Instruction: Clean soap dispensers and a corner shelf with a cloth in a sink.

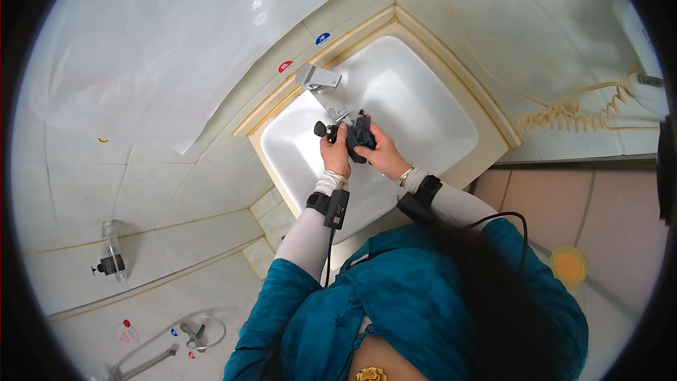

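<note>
Over the white sink basin (430, 99), my left hand (336, 158) is closed around a small black object with a rounded knob-like end (321, 129). Its exact kind cannot be made out. Close beside it, my right hand (386, 156) grips a bunched dark cloth (362, 134), with the thumb lying across its lower part. Cloth and black object touch or nearly touch between the two hands. Beyond them juts the silver faucet (319, 77). Something shiny glints just above the left fingers; whether it is running water cannot be told.
A beige rim (493, 127) frames the sink in the tiled corner. On the right wall hangs a coiled cream cord (571, 114). A black pump bottle (111, 264) sits in a wall holder at left, above a shower mixer (194, 336). A yellow round container (568, 266) stands at lower right.
</note>
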The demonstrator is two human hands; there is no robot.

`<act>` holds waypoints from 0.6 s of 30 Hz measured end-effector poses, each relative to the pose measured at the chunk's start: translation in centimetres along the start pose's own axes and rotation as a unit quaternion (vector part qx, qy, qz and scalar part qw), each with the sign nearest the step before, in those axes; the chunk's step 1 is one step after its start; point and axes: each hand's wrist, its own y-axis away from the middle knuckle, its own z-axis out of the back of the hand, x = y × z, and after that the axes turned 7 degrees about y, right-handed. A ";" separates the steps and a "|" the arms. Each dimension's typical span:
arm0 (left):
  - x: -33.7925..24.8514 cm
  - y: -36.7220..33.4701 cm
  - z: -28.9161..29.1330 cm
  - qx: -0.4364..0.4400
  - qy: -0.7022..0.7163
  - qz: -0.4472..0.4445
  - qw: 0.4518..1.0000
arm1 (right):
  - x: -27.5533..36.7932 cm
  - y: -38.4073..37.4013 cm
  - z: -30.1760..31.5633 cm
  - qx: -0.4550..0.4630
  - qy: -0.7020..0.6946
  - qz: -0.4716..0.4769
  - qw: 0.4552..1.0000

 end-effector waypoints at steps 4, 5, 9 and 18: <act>-0.4 -0.1 1.0 0.052 -0.009 0.023 0.998 | -2.1 -1.9 0.8 -0.033 0.253 0.051 0.965; -0.6 0.3 0.7 0.059 -0.019 0.022 0.998 | -2.6 -2.9 1.9 -0.024 0.241 -0.004 0.970; 0.3 0.9 0.0 0.079 -0.048 -0.002 0.996 | -3.0 -4.3 3.2 -0.036 0.214 -0.071 0.973; -0.6 1.2 0.2 0.114 0.040 0.063 0.991 | -2.1 -5.6 1.8 -0.018 0.161 -0.033 0.986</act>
